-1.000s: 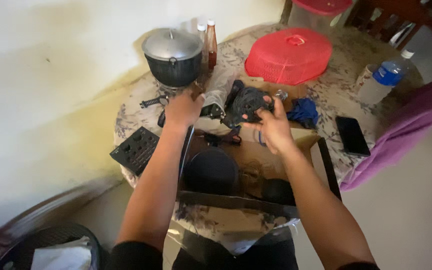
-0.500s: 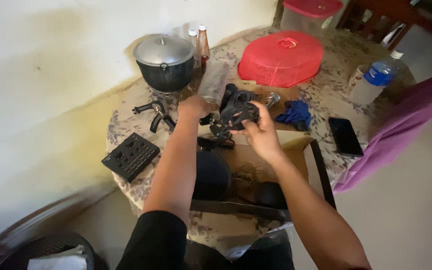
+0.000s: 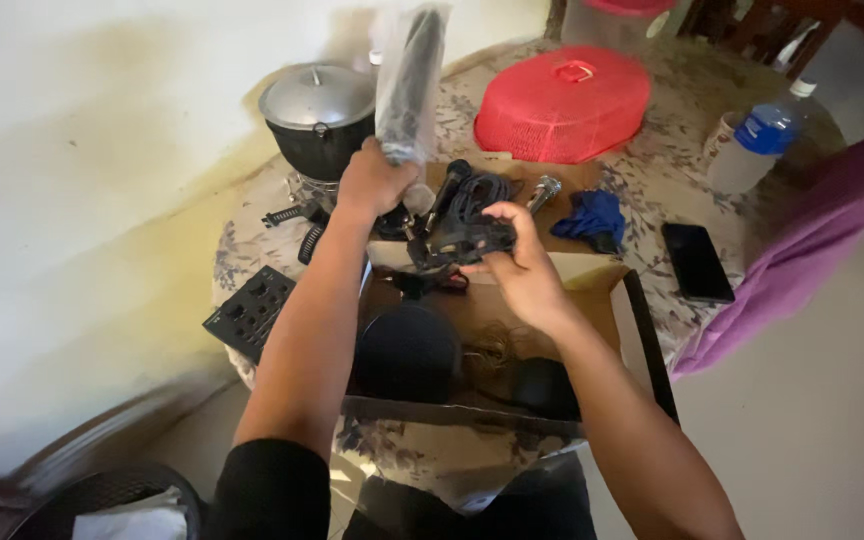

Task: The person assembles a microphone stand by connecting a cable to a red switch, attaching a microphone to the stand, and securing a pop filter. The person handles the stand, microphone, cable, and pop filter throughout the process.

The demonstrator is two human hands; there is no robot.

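My left hand [image 3: 372, 180] grips the lower end of a long dark object wrapped in a clear plastic bag [image 3: 407, 80] and holds it upright over the table. My right hand [image 3: 517, 260] holds a bundle of black cables and straps [image 3: 467, 225] just above an open cardboard box [image 3: 592, 290]. Inside the box lie a round black foam piece [image 3: 407, 350] and another dark rounded item [image 3: 542, 385]. A silver microphone head [image 3: 544, 188] rests behind the bundle.
A round patterned table [image 3: 672, 170] carries a lidded metal pot [image 3: 317, 120], a red mesh food cover [image 3: 562, 100], a blue cloth [image 3: 592, 215], a black phone [image 3: 697, 262], a water bottle [image 3: 757, 135] and a black button panel [image 3: 252, 310]. A purple cloth [image 3: 802, 260] hangs at right.
My left hand has lifted the bagged object upright from the table. My right hand has drawn the cable bundle closer over the box. The view has moved in nearer.
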